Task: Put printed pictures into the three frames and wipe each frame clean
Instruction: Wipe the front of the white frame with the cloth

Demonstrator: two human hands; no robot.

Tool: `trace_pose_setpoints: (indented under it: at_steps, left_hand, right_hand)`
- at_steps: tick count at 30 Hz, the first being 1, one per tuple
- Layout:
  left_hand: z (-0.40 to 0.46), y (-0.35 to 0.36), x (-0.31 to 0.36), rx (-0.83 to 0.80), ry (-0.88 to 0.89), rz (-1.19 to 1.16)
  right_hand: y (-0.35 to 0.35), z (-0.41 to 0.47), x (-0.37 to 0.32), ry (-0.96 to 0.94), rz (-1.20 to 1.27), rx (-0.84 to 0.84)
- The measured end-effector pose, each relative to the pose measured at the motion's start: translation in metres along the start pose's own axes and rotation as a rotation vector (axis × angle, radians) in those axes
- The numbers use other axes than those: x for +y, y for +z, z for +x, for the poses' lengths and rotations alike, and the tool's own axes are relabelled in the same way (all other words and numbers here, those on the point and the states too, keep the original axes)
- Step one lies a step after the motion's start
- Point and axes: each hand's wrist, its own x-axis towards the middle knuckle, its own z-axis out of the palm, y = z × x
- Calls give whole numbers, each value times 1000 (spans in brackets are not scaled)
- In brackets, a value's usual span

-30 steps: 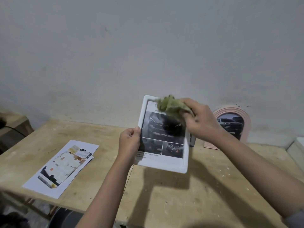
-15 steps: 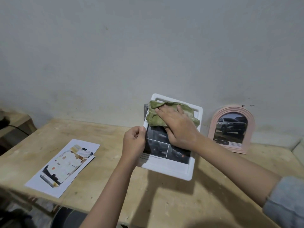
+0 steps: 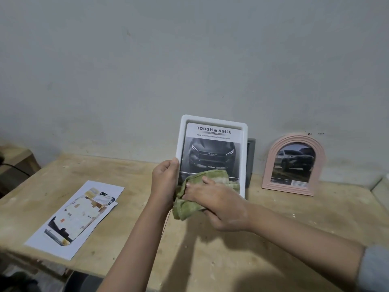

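A white rectangular frame (image 3: pixel 212 121) with a dark car print is held upright above the wooden table. My left hand (image 3: pixel 165 178) grips its left edge. My right hand (image 3: pixel 219 207) presses a green cloth (image 3: pixel 185 205) against the frame's lower part, fingers spread over the cloth and hiding the bottom of the frame. A pink arched frame (image 3: pixel 294 140) holding a car photo leans against the wall to the right. Loose printed pictures (image 3: pixel 75 216) lie on the table at the left.
A dark grey frame (image 3: pixel 251 159) stands behind the white one, against the wall. The wooden table (image 3: pixel 294 224) runs up to the grey wall. A white object (image 3: pixel 381 188) sits at the far right edge. A low wooden ledge (image 3: pixel 16 159) is at the far left.
My right hand has swept the green cloth from the top of the white frame down to its bottom, uncovering the print's headline. The frame now stands more upright.
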Motion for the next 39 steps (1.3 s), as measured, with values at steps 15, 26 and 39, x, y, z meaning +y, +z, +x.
trace_pose_setpoints:
  at_steps: [15, 26, 39]
  left_hand:
    - [20, -2, -24, 85, 13, 43]
    - [0, 11, -22, 25, 307, 263]
    - [8, -5, -24, 10, 204, 40]
  right_hand:
    - [-80, 16, 34, 492, 538, 86]
    - [-42, 34, 50, 324, -316, 327]
    - [-8, 18, 9, 107, -127, 166]
